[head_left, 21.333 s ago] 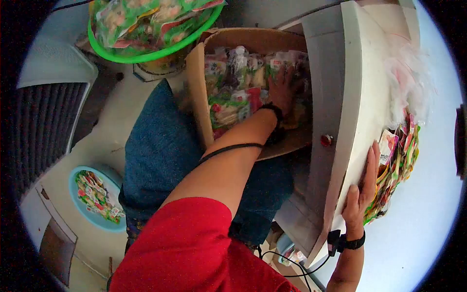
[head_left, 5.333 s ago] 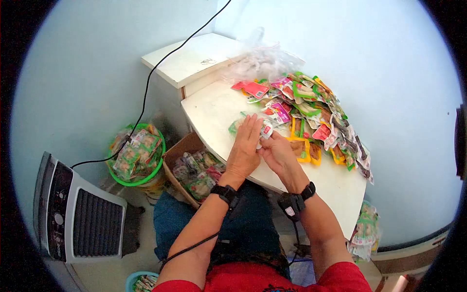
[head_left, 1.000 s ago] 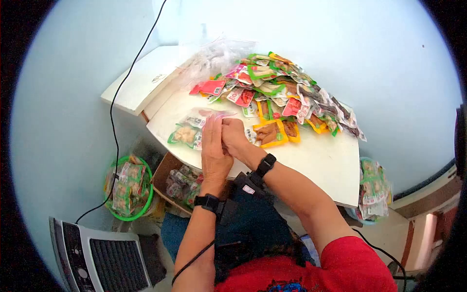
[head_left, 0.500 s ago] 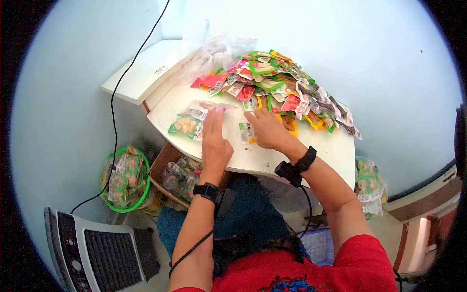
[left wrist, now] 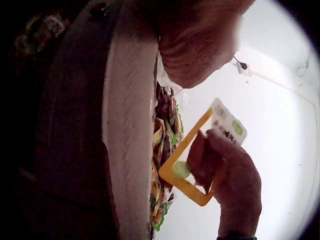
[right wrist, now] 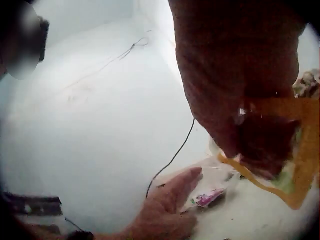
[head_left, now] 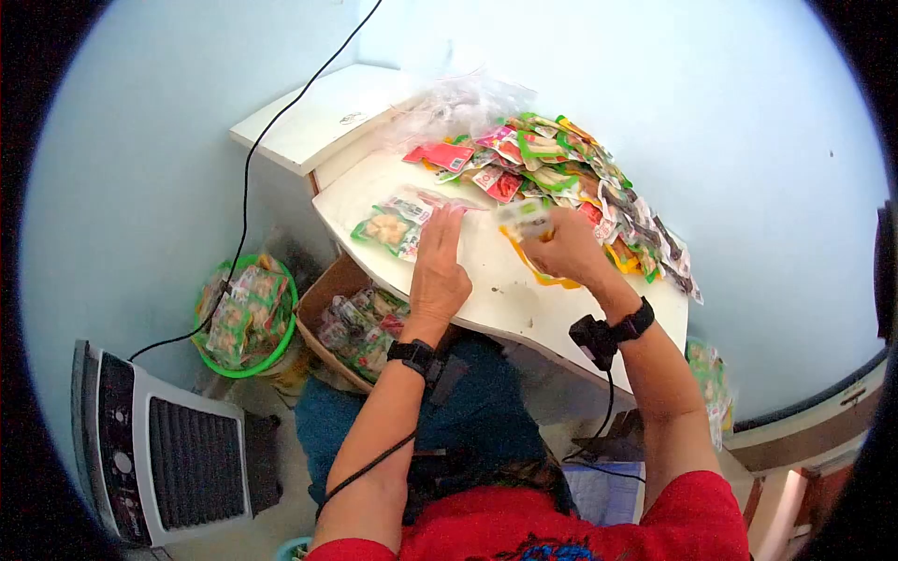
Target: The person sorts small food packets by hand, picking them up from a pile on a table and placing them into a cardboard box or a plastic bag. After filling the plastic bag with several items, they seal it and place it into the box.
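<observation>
Yellow-bordered plastic packet [head_left: 527, 222] pinched in the right hand [head_left: 569, 245], lifted above the white curved-edge table [head_left: 482, 297], left hand [head_left: 441, 279] straight-fingered against a clear plastic bag [head_left: 404, 221] by the table's left edge, heaped multicoloured packets [head_left: 572, 178] toward the right edge.

yellow-edged packet [left wrist: 181, 169] partly hidden by right fingers [left wrist: 221, 144], blue tub [head_left: 292, 546] cut off at bottom edge

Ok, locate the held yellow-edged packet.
Head view: the yellow-edged packet is in the right hand, right of the left hand, near the packet pile.
</observation>
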Demonstrator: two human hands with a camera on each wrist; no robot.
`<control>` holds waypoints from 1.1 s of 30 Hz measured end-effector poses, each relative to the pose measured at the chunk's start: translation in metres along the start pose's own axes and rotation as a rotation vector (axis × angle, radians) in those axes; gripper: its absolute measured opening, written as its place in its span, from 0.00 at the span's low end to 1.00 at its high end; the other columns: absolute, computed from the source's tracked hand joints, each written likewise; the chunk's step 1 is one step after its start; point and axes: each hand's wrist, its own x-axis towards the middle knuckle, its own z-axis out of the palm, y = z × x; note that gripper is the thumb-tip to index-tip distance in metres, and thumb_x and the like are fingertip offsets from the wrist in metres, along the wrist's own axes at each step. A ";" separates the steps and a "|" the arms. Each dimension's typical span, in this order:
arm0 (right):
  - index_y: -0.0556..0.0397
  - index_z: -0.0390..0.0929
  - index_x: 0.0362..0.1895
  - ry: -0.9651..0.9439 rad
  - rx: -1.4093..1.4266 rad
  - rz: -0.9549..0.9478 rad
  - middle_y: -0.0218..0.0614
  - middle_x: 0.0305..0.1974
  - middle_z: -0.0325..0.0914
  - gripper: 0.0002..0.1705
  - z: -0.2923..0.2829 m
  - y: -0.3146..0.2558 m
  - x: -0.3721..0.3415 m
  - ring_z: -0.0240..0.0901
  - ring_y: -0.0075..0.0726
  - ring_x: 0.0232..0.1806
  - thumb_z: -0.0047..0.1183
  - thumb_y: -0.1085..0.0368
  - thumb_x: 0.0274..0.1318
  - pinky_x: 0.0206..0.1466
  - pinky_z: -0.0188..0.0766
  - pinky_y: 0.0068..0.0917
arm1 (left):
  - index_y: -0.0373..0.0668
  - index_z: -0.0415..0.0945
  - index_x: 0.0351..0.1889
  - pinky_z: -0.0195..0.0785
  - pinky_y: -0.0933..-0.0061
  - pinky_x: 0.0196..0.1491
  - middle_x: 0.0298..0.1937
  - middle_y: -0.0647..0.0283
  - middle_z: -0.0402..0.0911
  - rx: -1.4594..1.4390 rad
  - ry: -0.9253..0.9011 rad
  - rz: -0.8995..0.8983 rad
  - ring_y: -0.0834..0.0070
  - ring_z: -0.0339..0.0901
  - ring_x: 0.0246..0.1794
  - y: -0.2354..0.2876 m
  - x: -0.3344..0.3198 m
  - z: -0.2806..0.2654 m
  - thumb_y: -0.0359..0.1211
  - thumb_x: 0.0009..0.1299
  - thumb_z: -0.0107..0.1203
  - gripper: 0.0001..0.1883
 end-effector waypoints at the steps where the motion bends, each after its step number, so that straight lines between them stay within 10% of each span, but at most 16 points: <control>1: 0.55 0.82 0.31 -0.085 0.227 0.181 0.41 0.27 0.80 0.12 -0.007 -0.006 -0.003 0.77 0.32 0.30 0.61 0.60 0.47 0.37 0.73 0.33 | 0.36 0.60 0.68 0.47 0.52 0.75 0.69 0.43 0.63 -0.001 -0.002 -0.002 0.47 0.55 0.73 0.000 0.000 0.000 0.15 0.52 0.42 0.39; 9: 0.59 0.83 0.40 0.133 0.864 0.234 0.33 0.31 0.82 0.14 0.015 0.056 -0.005 0.77 0.26 0.26 0.62 0.64 0.51 0.24 0.71 0.26 | 0.36 0.60 0.68 0.46 0.53 0.76 0.69 0.43 0.62 -0.004 -0.009 -0.014 0.48 0.54 0.74 0.000 0.000 0.000 0.14 0.52 0.42 0.39; 14: 0.62 0.81 0.40 -0.048 0.526 0.296 0.37 0.32 0.82 0.13 -0.023 0.061 -0.026 0.81 0.32 0.30 0.59 0.68 0.51 0.31 0.81 0.30 | 0.36 0.61 0.68 0.49 0.56 0.76 0.70 0.42 0.62 0.012 0.010 -0.013 0.48 0.55 0.74 0.002 0.001 -0.001 0.14 0.49 0.41 0.41; 33: 0.65 0.69 0.57 -0.052 1.412 0.265 0.47 0.53 0.77 0.21 0.061 0.008 -0.007 0.77 0.46 0.56 0.43 0.83 0.58 0.61 0.75 0.44 | 0.36 0.61 0.69 0.45 0.52 0.75 0.71 0.43 0.60 0.061 -0.017 0.039 0.48 0.54 0.74 0.006 0.002 -0.005 0.16 0.57 0.44 0.36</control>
